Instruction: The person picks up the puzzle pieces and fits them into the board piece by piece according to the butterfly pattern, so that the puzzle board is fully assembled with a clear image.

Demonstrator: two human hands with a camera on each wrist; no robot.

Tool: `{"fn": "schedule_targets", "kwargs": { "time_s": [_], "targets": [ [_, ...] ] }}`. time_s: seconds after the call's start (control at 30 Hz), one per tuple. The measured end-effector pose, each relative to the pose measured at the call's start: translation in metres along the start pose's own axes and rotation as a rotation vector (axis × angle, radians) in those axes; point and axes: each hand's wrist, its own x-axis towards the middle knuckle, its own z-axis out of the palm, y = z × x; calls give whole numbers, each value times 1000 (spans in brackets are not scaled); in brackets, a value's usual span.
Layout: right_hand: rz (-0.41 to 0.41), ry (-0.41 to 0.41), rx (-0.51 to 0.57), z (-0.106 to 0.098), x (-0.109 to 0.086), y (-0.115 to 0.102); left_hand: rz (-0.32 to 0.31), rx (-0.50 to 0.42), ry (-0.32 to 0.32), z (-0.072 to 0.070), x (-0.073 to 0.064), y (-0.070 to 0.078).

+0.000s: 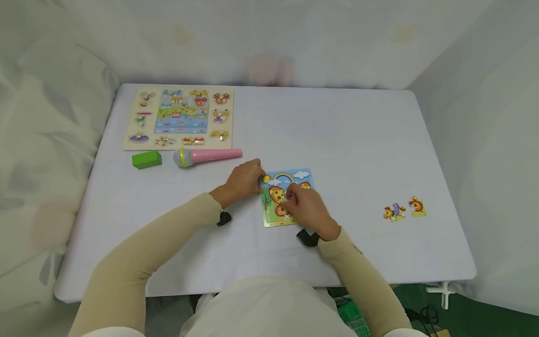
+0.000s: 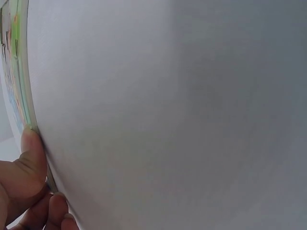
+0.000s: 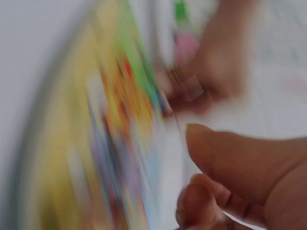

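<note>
A small picture puzzle board (image 1: 271, 222) with a rainbow, a sun and cartoon animals lies near the middle of the table. My left hand (image 1: 245, 181) grips its upper left corner; in the left wrist view the thumb (image 2: 33, 160) lies against the board's edge, with the other fingers beside it. Over the board's lower right part is my right hand (image 1: 310, 208), its fingers loosely bent. A gap shows between thumb and fingers in the right wrist view, and I see no piece there. That view is blurred. Two loose puzzle pieces, one purple and yellow (image 1: 395, 212), one orange (image 1: 417, 206), lie at the right.
At the back left lies a larger wooden puzzle board (image 1: 181, 141) with several knobbed pieces. In front of it are a green block (image 1: 146, 160) and a pink toy microphone (image 1: 214, 155). The white table's (image 1: 358, 135) front edge runs close to the person's body.
</note>
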Motion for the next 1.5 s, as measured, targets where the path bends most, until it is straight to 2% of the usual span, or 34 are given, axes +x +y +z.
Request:
{"fn": "schedule_targets", "kwargs": {
  "time_s": [0.07,0.13,0.2,0.23,0.3,0.4,0.47,0.6,0.7,0.83,0.97,1.07,1.17,1.27,1.33,1.5],
  "targets": [
    [52,139,-5,-20,-11,20,3,-10,-3,1,1,1],
    [140,273,-35,-45,-27,46,4,-9,-2,2,2,0],
    [267,342,-87,-69,-45,74,-3,-8,4,3,3,-1],
    [334,347,-109,-81,-55,86,-6,-8,8,3,2,-1],
    [476,305,-144,-98,-73,108,-8,-7,16,3,1,-2],
    [638,214,-146,-110,-93,131,-5,-16,24,3,-1,-2],
    [693,207,-128,-110,-100,142,1,-21,25,3,-1,-1],
    [718,257,-91,-105,-106,152,-1,-36,27,2,-1,0],
    [738,271,-72,-104,-107,153,-3,-39,16,2,-2,0],
    [705,327,-5,-101,-101,146,-6,-38,12,4,-3,0],
    [541,342,203,-88,-86,124,-4,-32,22,3,-3,0],
    [401,246,404,-66,-71,94,-3,-30,22,2,-4,0],
    [300,113,520,-40,-55,63,-3,-31,27,2,-4,0],
    [276,46,523,-19,-44,41,12,-26,33,3,-3,0],
    [273,59,492,-10,-38,31,19,-24,35,4,-3,1],
    [236,116,309,3,-31,22,5,-24,30,3,-4,2]
  ]
}}
